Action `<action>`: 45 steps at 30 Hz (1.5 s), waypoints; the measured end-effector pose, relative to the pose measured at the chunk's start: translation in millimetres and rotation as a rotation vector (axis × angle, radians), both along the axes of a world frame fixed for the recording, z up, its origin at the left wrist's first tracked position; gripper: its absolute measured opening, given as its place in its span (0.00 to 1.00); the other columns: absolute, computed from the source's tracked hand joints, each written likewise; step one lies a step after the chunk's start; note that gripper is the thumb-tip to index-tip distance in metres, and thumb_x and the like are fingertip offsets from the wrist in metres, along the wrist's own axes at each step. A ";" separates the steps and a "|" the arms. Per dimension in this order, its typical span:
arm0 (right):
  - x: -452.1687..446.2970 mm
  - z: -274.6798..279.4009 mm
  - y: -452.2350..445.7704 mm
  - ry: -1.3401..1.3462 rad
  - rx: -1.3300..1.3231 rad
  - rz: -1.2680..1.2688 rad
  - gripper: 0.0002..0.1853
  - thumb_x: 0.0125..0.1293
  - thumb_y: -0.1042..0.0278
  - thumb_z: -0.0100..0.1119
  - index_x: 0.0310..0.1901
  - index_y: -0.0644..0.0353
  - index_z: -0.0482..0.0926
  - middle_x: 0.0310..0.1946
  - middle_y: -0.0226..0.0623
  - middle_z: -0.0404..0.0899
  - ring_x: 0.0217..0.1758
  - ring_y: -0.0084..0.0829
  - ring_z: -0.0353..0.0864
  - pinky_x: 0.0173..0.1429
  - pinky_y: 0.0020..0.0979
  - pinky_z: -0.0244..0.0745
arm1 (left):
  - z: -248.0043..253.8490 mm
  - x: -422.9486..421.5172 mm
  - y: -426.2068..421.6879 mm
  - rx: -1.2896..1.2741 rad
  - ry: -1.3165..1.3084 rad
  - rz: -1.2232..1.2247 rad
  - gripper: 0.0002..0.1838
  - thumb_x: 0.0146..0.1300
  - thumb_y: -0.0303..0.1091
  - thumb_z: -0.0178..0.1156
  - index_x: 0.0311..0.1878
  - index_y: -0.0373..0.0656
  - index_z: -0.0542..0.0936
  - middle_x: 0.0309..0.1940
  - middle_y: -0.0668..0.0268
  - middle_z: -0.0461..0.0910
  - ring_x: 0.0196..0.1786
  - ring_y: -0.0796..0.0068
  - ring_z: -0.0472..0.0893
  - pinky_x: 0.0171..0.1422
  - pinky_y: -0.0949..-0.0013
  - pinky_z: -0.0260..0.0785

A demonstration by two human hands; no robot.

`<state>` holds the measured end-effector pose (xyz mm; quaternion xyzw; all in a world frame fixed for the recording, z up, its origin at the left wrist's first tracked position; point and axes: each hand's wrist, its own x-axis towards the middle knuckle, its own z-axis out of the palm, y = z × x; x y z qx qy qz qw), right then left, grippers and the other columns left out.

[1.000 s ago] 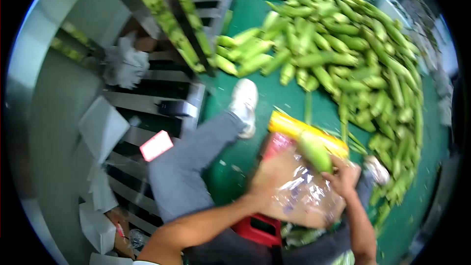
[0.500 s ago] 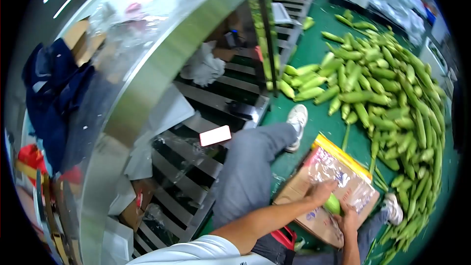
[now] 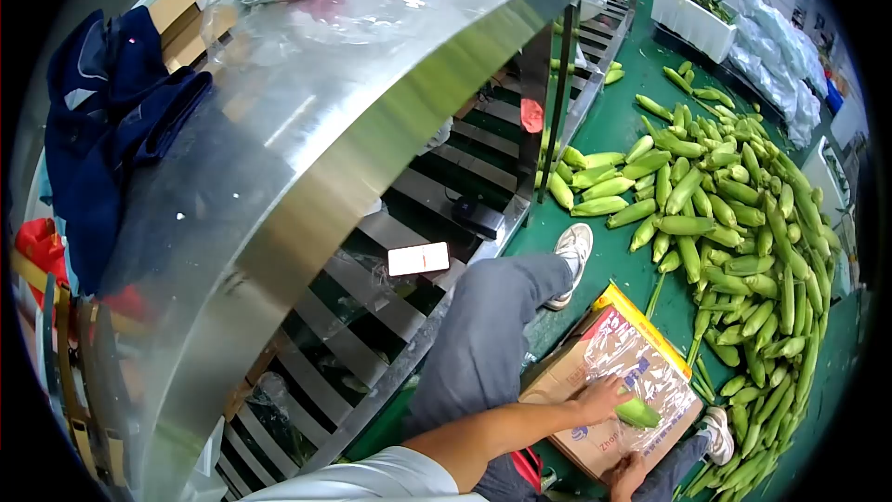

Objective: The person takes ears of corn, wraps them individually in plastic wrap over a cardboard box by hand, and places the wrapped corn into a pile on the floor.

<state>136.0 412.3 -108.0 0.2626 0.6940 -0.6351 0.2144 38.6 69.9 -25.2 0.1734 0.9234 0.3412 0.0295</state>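
Observation:
My left hand (image 3: 600, 400) is closed around one end of a green ear of corn in its husk (image 3: 637, 412). The ear lies over clear plastic film (image 3: 624, 350) spread on top of a flattened-looking cardboard box (image 3: 595, 451) between my legs. Lower down, at the box's near edge, my right hand (image 3: 628, 474) is apart from the ear. Its fingers look bent together, and what they hold, if anything, is hidden. A yellow strip (image 3: 650, 325) runs along the far edge of the box.
A large heap of corn in husks (image 3: 743, 232) covers the green floor (image 3: 604, 316) ahead and to the right. On the left stands a steel table (image 3: 279, 130) with a slatted lower shelf, where a lit phone (image 3: 418, 259) lies. A white foam box (image 3: 692, 23) stands at the back.
My right hand has let go of the ear and moved down toward the near edge of the box. The left hand keeps the ear, which now lies flatter. My view has shifted.

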 end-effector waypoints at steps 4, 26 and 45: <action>-0.9 70.7 -2.4 0.376 0.895 0.631 0.16 0.69 0.59 0.62 0.32 0.65 0.79 0.23 0.40 0.78 0.26 0.36 0.79 0.33 0.41 0.78 | 12.4 -11.7 4.0 -0.141 -0.114 -0.029 0.41 0.51 0.50 0.75 0.70 0.52 0.75 0.59 0.51 0.73 0.67 0.50 0.69 0.71 0.53 0.61; -15.6 140.5 -144.7 0.523 0.812 0.633 0.32 0.50 0.63 0.80 0.56 0.60 0.76 0.48 0.51 0.80 0.52 0.52 0.80 0.58 0.46 0.75 | 38.2 36.9 -39.3 0.035 -0.383 -0.229 0.35 0.59 0.48 0.70 0.66 0.40 0.71 0.55 0.46 0.78 0.59 0.44 0.78 0.63 0.47 0.72; -186.8 157.2 -145.4 0.637 0.845 0.634 0.17 0.74 0.55 0.52 0.39 0.60 0.83 0.34 0.50 0.85 0.39 0.54 0.84 0.49 0.50 0.78 | 25.7 -108.7 7.2 -0.188 0.198 -0.297 0.26 0.52 0.36 0.70 0.56 0.41 0.80 0.46 0.57 0.80 0.55 0.53 0.77 0.61 0.52 0.68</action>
